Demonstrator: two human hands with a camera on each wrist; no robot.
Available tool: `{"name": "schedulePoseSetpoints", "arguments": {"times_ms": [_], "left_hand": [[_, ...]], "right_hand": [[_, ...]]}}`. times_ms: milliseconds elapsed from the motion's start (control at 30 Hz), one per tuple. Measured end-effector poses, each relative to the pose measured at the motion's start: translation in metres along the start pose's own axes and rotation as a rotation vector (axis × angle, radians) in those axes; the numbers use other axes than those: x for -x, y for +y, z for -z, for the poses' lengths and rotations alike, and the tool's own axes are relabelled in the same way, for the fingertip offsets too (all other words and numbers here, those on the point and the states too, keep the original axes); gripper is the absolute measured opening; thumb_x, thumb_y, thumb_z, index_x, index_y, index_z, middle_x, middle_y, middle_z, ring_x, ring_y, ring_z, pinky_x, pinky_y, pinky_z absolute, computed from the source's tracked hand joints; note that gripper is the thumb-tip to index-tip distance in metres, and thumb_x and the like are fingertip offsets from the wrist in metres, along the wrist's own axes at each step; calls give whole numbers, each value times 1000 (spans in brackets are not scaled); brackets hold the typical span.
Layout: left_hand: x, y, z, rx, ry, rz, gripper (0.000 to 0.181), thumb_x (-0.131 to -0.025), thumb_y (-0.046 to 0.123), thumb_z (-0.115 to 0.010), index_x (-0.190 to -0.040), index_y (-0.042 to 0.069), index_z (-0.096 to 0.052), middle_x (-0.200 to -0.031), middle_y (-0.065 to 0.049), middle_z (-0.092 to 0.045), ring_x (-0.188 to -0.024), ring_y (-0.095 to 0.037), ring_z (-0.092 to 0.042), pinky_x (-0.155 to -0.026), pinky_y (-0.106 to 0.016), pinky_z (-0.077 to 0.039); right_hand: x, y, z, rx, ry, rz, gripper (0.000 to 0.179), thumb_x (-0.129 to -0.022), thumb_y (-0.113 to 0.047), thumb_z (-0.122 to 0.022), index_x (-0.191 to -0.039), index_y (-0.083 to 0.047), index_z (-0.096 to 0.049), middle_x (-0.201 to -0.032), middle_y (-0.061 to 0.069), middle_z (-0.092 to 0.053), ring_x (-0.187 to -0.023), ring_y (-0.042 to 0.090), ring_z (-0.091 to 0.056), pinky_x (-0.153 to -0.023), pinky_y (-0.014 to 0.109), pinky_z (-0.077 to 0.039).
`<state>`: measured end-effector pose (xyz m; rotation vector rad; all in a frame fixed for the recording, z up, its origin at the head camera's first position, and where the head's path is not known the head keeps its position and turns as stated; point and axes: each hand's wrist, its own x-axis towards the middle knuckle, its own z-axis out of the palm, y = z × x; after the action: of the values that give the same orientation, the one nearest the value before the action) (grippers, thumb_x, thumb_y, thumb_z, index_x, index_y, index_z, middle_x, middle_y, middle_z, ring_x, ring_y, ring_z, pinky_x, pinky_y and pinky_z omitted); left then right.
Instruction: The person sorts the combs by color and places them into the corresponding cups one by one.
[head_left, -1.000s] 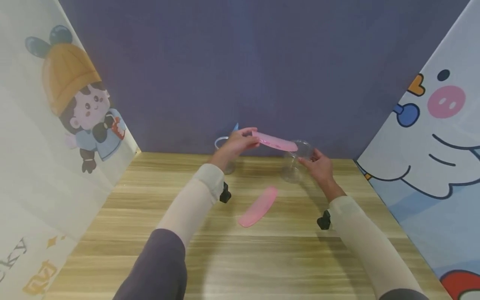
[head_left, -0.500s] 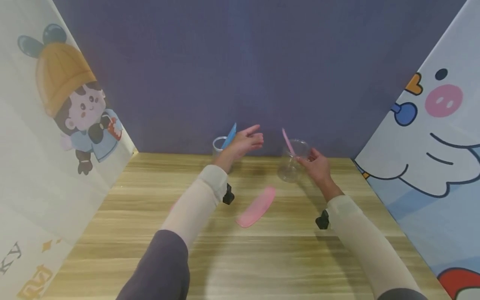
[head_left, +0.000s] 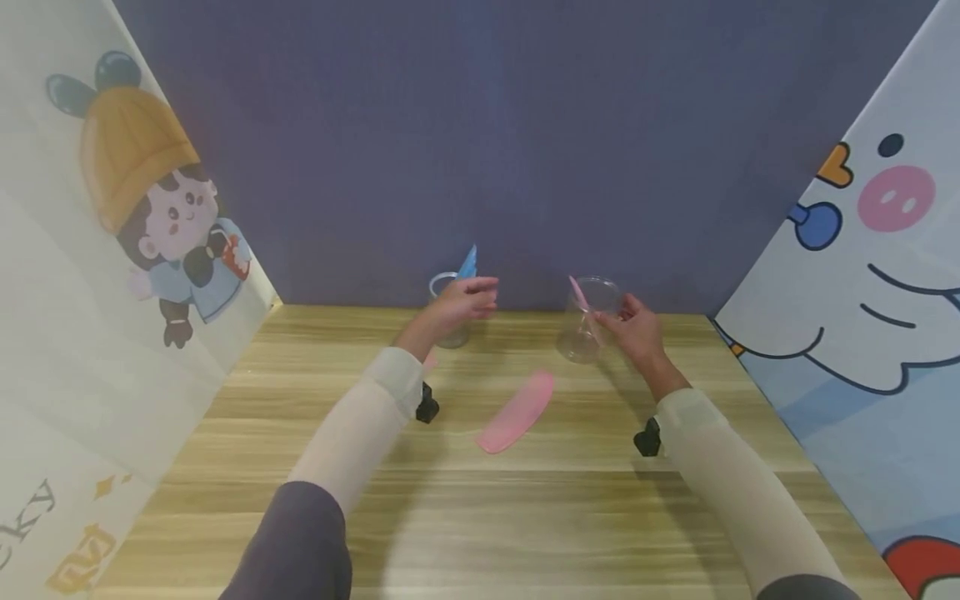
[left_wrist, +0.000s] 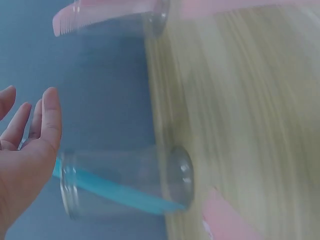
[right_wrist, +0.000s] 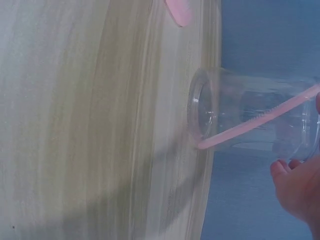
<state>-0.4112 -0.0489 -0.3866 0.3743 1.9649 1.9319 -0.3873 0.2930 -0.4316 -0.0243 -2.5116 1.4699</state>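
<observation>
My right hand grips the rim side of a clear cup that stands at the back of the wooden table. A thin pink comb leans inside it; the right wrist view shows the same cup, comb and fingertips. My left hand hovers empty with relaxed fingers beside a second clear cup that holds a blue comb. In the left wrist view this hand is just off the cup's rim. Another pink comb lies flat between my arms.
A further pink piece peeks out by my left sleeve. A dark blue wall closes the back right behind the cups. Cartoon-printed panels stand at the left and right sides.
My left hand let go of the pink comb, which dropped into the right cup and now leans there. The left hand drew back and down toward the left cup. The right hand stayed.
</observation>
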Motion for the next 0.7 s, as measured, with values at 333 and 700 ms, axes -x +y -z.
{"name": "schedulePoseSetpoints", "arguments": {"times_ms": [333,700], "left_hand": [[23,-26,33,-15,75,37,52,-104,11,-56,-152,-2,-42,-151,-26,-50,-132,-38,-58,-110,-39,-52],[45,-45,60,-32,82,50,48,-106,9,-52,-151,-6,-42,-152,-34,-43,-114,-22,-67,-115,-46,-47]], "right_hand": [[-3,-8,-2,11,-58,-70,96,-92,-34,-76,-160,4,-19,-161,32,-30,-150,46,-31,-124,54,-31],[-5,-8,-11,26,-22,-98,104,-91,-37,-76,-161,5,-11,-163,33,-25,-151,45,-28,-126,53,-29]]}}
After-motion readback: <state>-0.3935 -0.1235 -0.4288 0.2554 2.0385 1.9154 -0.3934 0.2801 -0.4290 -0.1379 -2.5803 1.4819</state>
